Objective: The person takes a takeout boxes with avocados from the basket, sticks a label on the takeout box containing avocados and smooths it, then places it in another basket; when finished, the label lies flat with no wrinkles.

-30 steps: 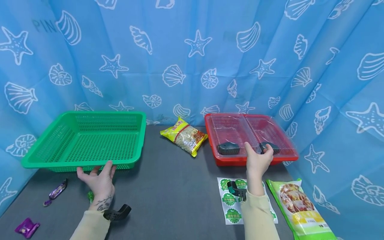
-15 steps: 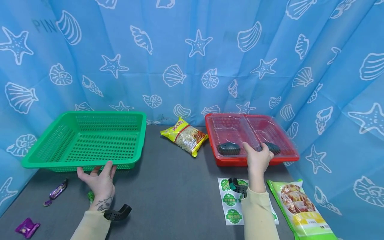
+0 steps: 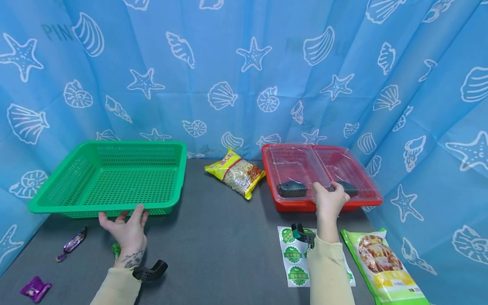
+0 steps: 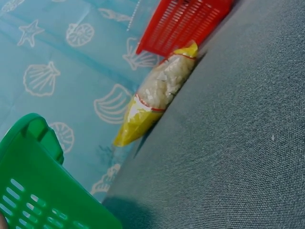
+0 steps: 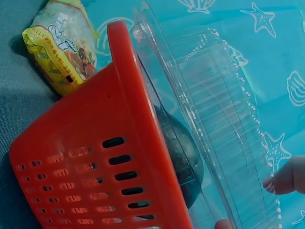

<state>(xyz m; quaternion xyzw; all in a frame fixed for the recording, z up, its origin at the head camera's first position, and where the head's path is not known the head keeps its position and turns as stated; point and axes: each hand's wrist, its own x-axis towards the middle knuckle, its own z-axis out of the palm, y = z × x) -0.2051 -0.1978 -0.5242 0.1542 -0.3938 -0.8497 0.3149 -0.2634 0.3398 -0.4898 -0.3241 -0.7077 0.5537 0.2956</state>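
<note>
In the head view, my left hand (image 3: pixel 127 231) is at the front rim of the green basket (image 3: pixel 110 208), its thumb over the rim and other fingers partly hidden below. My right hand (image 3: pixel 328 203) pinches the front middle of a clear two-compartment plastic container (image 3: pixel 293 161), which lies over the red basket (image 3: pixel 295 206). Two dark rounded objects show through the plastic, one (image 3: pixel 291 189) left of my fingers and the other partly behind them. The right wrist view catches a fingertip (image 5: pixel 285 177) at the edge of the clear plastic, with a dark object (image 5: pixel 183 152) behind it.
A yellow food bag (image 3: pixel 238 173) lies between the baskets. Front right are a sticker sheet (image 3: pixel 292 254), partly under my forearm, and a green food bag (image 3: pixel 385 267). Two purple-wrapped candies (image 3: pixel 75 242) lie front left. A green piece (image 3: pixel 116 249) is mostly behind my left wrist.
My right thumb and fingers have drawn closer together at the clear container's front. My left hand and the green basket hold their place. The head view has shifted slightly.
</note>
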